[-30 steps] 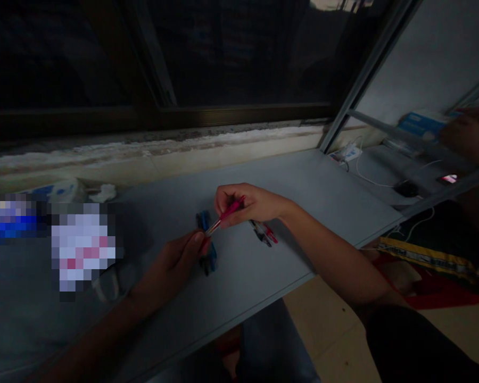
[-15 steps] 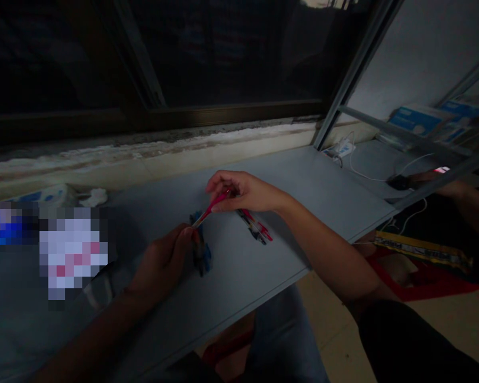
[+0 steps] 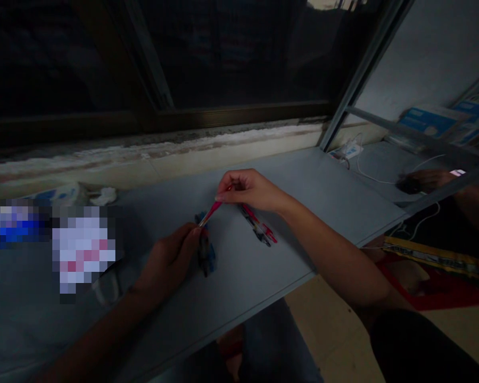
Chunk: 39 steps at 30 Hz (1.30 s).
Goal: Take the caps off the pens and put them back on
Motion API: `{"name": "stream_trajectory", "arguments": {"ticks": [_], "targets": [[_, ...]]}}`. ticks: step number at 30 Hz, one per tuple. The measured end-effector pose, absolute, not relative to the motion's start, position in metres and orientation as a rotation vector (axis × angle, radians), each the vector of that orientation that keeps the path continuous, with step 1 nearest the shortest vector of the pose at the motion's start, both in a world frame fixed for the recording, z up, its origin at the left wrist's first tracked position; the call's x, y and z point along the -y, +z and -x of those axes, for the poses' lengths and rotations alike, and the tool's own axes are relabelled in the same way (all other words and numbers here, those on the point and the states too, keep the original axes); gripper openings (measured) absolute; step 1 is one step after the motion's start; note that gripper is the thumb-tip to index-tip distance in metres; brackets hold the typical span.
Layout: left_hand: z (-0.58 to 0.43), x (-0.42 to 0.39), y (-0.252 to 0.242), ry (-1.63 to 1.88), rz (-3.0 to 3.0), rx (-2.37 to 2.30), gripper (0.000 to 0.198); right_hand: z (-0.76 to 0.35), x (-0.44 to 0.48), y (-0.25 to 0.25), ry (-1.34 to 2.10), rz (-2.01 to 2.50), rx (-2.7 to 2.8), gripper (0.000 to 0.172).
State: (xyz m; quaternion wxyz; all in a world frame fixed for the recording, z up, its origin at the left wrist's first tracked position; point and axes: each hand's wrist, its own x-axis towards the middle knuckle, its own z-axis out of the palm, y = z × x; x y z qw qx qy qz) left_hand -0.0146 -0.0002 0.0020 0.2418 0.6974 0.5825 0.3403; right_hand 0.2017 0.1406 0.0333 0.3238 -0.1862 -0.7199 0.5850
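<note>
Head camera looks forward-down at left hand (image 3: 167, 263) and right hand (image 3: 251, 191).

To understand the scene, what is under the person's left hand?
Blue-and-black pens lie on the grey shelf under the left hand; its fingers cover part of them, so that part cannot be seen.

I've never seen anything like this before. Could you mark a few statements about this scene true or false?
The right hand holds a red pen: true.
The left hand is far from the red pen: false, its fingertips are at the pen's lower end.
The blue pens stand in a cup: false, they lie on the grey shelf.
The red and black pens lie to the right of the blue pens: true.
</note>
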Motion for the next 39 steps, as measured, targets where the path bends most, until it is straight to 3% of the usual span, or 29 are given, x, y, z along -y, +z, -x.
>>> {"name": "stream_trajectory", "arguments": {"ticks": [7,25,33,39], "targets": [[0.016,0.001,-0.002,0.924,-1.884,-1.501,0.035,-0.205,-0.142,0.040,1.688,0.439,1.568,0.038],[0.014,0.004,-0.003,0.912,-1.893,-1.410,0.030,-0.207,-0.144,0.043,1.619,0.581,1.399,0.032],[0.015,0.002,-0.003,0.947,-1.913,-1.498,0.030,-0.190,-0.127,0.036,1.758,0.560,1.615,0.039],[0.017,0.003,-0.001,0.938,-1.944,-1.524,0.030,-0.201,-0.127,0.043,1.440,0.784,1.955,0.044]]}}
